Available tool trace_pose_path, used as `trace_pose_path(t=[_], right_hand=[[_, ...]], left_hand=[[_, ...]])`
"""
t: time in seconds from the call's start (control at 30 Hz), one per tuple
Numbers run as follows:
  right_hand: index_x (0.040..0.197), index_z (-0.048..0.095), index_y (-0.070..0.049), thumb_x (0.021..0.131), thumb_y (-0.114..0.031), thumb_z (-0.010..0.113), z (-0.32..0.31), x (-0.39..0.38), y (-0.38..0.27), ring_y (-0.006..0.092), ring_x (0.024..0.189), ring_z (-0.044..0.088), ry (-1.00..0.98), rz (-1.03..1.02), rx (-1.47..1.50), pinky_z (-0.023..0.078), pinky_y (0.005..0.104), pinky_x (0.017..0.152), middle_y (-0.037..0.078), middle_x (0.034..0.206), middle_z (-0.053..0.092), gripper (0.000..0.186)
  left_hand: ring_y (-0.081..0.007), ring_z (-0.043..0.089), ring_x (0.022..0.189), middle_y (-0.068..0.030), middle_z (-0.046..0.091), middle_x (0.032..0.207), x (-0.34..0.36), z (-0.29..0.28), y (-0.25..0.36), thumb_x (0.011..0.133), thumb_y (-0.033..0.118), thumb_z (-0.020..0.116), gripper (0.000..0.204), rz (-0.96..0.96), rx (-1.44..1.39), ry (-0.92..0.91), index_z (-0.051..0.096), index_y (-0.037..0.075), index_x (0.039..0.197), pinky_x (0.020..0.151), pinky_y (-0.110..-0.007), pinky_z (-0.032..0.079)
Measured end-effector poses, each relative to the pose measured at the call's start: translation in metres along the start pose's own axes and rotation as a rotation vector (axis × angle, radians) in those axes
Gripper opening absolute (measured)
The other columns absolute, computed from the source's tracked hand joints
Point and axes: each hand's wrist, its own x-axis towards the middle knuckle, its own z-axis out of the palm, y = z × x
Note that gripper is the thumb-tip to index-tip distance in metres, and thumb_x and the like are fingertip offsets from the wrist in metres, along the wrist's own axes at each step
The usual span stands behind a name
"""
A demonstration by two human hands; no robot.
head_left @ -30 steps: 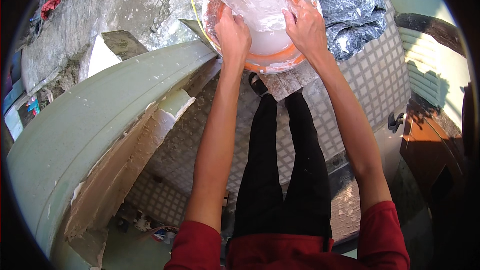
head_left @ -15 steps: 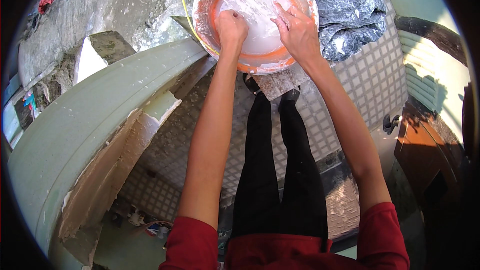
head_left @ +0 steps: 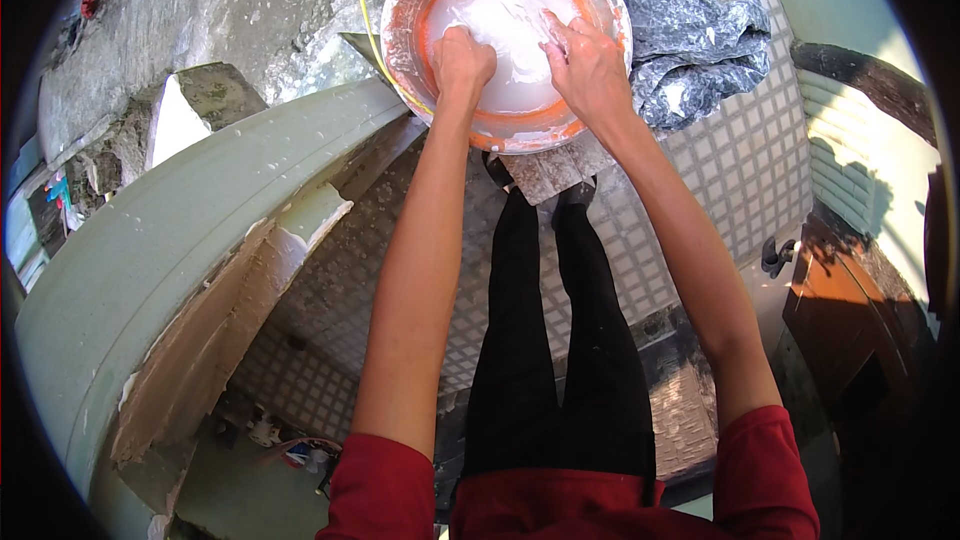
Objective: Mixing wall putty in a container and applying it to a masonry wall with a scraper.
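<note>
**Hands working a white sheet in a basin of milky liquid**

Head view: a round orange plastic basin (head_left: 505,40), its rim crusted white, stands on tiled floor ahead of the person's black-trousered legs (head_left: 560,340). A pale, translucent white sheet (head_left: 500,10) lies in its milky liquid. The left hand (head_left: 462,58) is clenched into a fist on the sheet; the right hand (head_left: 590,65) presses it with bent fingers. The step appears to be kneading or washing; the next move likely calls for a fresh grip. A crumpled grey cloth (head_left: 700,40) lies just right of the basin.

One head-worn fisheye view, steeply downward over outstretched arms, near the orange basin (head_left: 400,30), edges bent.
</note>
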Motion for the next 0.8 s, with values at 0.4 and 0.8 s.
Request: trace_pose_path(t=[0.4,0.8], right_hand=[[0.088,0.067,0.011,0.077,-0.004,0.056,0.007,0.019,0.005,0.0437,0.078,0.065,-0.052,0.131,-0.02,0.052,0.0497,0.073,0.029,0.082,0.064,0.021],[0.097,0.068,0.008,0.079,-0.011,0.057,0.008,0.026,0.01,0.0469,0.086,0.064,-0.258,0.328,-0.025,0.05,0.0484,0.081,0.034,0.088,0.064,0.028]], left_hand=[[-0.0459,0.061,0.105,-0.032,0.063,0.108,0.001,0.001,0.0,0.081,0.014,0.054,0.038,-0.01,0.081,0.002,0.062,-0.004,0.113,0.094,-0.048,0.048],[-0.0484,0.061,0.1,-0.0321,0.064,0.1,-0.014,-0.018,0.003,0.081,0.012,0.052,0.029,0.044,-0.02,0.097,0.06,-0.003,0.105,0.09,-0.051,0.047]])
